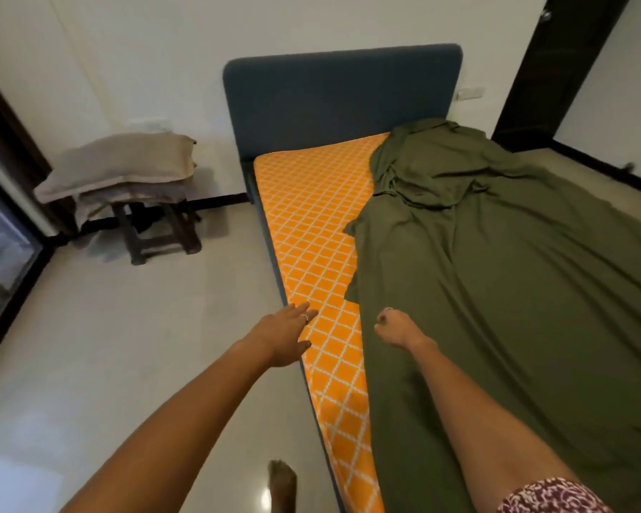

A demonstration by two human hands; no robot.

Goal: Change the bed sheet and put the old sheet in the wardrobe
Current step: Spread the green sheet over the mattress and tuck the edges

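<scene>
The left hand (287,336) reaches out flat, fingers straight, over the orange mattress (313,216) edge. Just right of it, the right hand (395,329) is clenched at the green sheet (496,272); whether it grips cloth is unclear.

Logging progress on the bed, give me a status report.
Left hand open over mattress edge. Right hand grips green sheet. Sheet bunched near headboard.

Green sheet (496,290) half covers orange mattress (311,216); right hand (395,329) grips it.
</scene>
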